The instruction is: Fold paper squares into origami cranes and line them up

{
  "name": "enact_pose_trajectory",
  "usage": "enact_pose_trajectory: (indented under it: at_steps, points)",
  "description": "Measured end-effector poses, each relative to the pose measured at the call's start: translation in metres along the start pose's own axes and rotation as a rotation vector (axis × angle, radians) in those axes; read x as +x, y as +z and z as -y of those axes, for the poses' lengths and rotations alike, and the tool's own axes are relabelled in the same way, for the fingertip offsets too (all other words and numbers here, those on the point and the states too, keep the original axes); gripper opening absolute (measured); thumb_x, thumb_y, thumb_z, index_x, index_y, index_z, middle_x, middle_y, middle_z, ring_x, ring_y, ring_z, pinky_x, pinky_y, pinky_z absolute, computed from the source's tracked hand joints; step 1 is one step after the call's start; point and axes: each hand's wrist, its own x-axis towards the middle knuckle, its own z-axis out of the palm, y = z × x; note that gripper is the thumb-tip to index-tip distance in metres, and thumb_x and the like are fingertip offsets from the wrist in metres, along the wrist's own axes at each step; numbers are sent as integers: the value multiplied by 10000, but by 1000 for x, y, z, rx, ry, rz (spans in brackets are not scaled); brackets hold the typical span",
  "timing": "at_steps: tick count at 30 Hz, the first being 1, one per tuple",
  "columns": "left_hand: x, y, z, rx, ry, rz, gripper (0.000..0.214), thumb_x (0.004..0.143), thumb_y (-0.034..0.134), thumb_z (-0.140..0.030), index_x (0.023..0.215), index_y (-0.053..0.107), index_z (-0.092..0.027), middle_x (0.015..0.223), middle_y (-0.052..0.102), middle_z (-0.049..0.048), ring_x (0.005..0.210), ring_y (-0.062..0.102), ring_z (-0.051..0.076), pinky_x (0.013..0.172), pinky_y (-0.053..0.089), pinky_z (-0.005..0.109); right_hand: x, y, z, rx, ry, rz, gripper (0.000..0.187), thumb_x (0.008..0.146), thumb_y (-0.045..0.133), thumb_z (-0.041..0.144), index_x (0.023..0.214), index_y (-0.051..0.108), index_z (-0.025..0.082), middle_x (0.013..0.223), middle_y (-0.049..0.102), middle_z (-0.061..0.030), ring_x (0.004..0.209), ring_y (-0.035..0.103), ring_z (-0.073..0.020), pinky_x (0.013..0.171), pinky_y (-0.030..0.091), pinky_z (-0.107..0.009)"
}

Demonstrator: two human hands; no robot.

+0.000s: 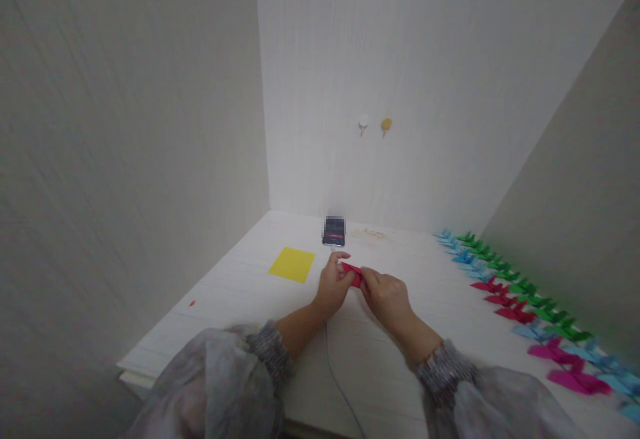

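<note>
Loose grey sleeves, the left sleeve (225,372) and the right sleeve (493,396), each ending in a knitted cuff, enter from the near edge and lead to two bare hands that meet over the middle of the table. Between them sits a small red folded paper (352,271), held just above the white table (240,279) or resting on it; which one cannot be told. The left hand (334,286) is curled closed, its thumb and fingertips pinching the left end of the paper. The right hand (386,296) is likewise closed in a pinch on the right end, knuckles up. The hands are almost touching, and only a short strip of red shows between the fingers. A thin grey cable (337,379) runs from the near edge under the hands towards a phone (334,231), which lies just beyond them with its screen lit. Left of the phone lies a flat yellow square sheet (292,264). Nearer, and further left, is a tiny red scrap (192,303). Along the right side of the table, well apart from the hands, runs a long row of folded paper figures (530,306) in blue, green, red and magenta, from far to near. On the far wall hang a white hook (363,122) and a yellowish hook (386,124), side by side.
</note>
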Motion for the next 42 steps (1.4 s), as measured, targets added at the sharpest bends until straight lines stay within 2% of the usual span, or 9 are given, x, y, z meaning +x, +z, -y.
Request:
enact_pose_trajectory:
  at_steps: [4,10,15,18,23,25,30,34,42]
  points:
    - [1,-2,-1,-89,-23,-30,275,703,482,-181,969,410,-186,554,493,-60,508,499,70,534,415,187,-4,2,-4,142,-36,44,300,772,448,168,1053,553,163,1025,612,-116,732,613,-175,621,472,-273]
    - [0,-1,-8,-250,-98,-37,225,724,445,-203,944,399,-186,627,509,-42,598,535,86,636,463,262,-8,8,-7,354,5,61,335,778,411,149,1097,514,149,1049,561,-135,899,561,-194,712,497,-306]
    - [-1,0,-10,-224,-57,7,323,702,537,-251,962,357,-182,617,549,-38,575,547,88,594,447,227,-5,4,-4,526,35,62,318,792,408,162,1092,514,173,1058,537,-119,914,544,-180,744,487,-309]
    - [0,-1,-6,-168,1,3,367,687,569,-239,971,344,-181,611,571,-32,562,556,93,563,433,206,-2,0,0,696,136,52,265,817,392,192,1030,550,183,1016,556,-103,905,540,-172,765,465,-310]
    - [1,-3,-4,-38,50,-71,351,707,556,-277,994,383,-173,661,606,-2,567,572,102,562,439,215,2,1,0,884,506,-115,177,807,431,280,857,552,161,826,578,-65,790,538,-166,730,438,-309]
    - [0,-3,-6,7,63,-80,341,710,554,-279,995,399,-171,686,620,10,589,581,107,580,445,219,3,4,-1,910,599,-104,185,784,461,325,751,540,161,727,559,-39,712,525,-159,668,431,-287]
    - [-2,-3,-11,73,79,-50,306,705,561,-260,972,432,-183,726,639,19,656,601,125,645,459,246,3,8,2,1003,592,56,261,776,461,371,646,565,170,645,544,-22,644,497,-153,607,401,-266]
    - [-3,-2,-11,63,66,-10,322,676,592,-237,955,439,-186,757,645,23,670,606,128,655,468,255,3,9,2,1040,587,60,255,776,460,368,675,594,176,664,566,-28,651,505,-155,619,398,-273]
    - [-2,-2,-9,17,18,-47,325,646,619,-258,916,456,-181,684,629,-1,591,589,112,593,460,229,2,9,2,1010,632,82,255,764,463,361,644,590,176,618,593,-29,603,522,-156,585,409,-269]
